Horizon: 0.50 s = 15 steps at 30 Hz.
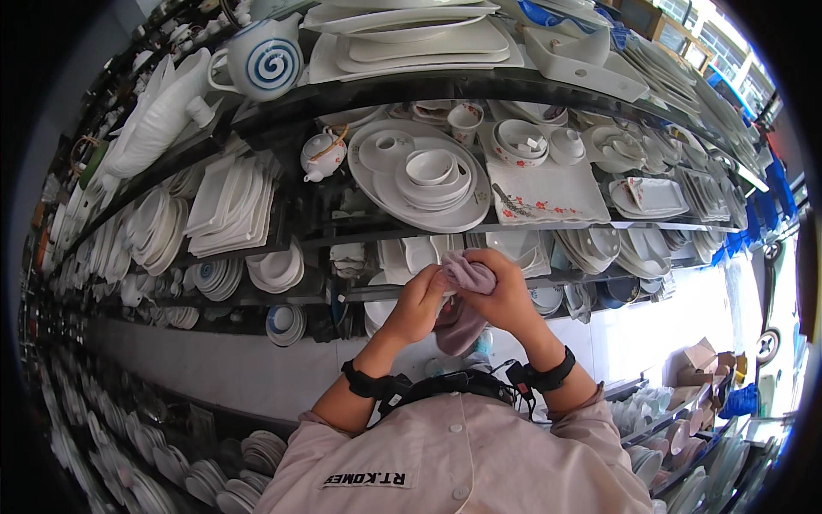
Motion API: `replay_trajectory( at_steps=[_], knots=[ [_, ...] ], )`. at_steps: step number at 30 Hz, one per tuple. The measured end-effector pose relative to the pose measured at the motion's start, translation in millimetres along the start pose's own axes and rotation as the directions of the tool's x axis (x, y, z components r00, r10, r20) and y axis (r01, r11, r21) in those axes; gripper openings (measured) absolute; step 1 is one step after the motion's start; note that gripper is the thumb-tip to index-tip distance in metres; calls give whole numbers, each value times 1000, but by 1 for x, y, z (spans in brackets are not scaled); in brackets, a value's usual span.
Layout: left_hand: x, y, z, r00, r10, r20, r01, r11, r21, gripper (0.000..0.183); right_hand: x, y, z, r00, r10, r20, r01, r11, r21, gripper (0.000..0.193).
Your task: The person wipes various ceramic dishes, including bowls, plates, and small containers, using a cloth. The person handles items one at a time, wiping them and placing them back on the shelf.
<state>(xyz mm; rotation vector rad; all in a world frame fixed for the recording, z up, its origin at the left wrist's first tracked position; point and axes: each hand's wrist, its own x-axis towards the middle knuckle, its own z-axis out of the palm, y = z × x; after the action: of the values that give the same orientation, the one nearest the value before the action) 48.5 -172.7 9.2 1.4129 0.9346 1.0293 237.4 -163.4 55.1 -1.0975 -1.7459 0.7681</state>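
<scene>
Both of my hands meet in front of my body, over the edge of the lower shelf. A mauve cloth point(459, 331) is bunched between them, and one end hangs down below my wrists. My right hand point(502, 291) wraps its fingers and thumb round the upper bundle. My left hand point(417, 305) is closed against the cloth's left side, fingers pressed together. Whether anything is folded inside the cloth cannot be made out. Just beyond my hands, on the middle shelf, lie an oval platter point(368, 163) with stacked bowls point(431, 168) and a square floral plate point(548, 193).
Dark shelves hold close-packed white crockery. A small teapot point(324, 156) stands left of the platter, and a larger spiral-painted teapot point(272, 62) sits above. Stacked dishes point(419, 47) fill the top shelf. Behind me are more plate racks point(214, 480); cardboard boxes point(698, 364) lie at right.
</scene>
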Motion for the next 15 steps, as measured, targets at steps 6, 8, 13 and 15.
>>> replay_trajectory(
  at_steps=[6,8,13,15],
  knots=[
    [4,4,7,991,120,56,-120,993,-2,33,-8,-1,-6,999,-32,-21,29,995,-99,34],
    [3,13,3,986,27,165,-28,1000,5,38,-11,4,-8,993,84,-82,-77,993,89,35],
    [4,10,5,986,-58,154,78,989,-129,35,-14,5,-12,983,135,-123,-111,976,186,38],
    [5,8,4,991,-73,116,87,989,-122,34,-14,1,-14,982,105,-155,-82,986,145,38]
  ],
)
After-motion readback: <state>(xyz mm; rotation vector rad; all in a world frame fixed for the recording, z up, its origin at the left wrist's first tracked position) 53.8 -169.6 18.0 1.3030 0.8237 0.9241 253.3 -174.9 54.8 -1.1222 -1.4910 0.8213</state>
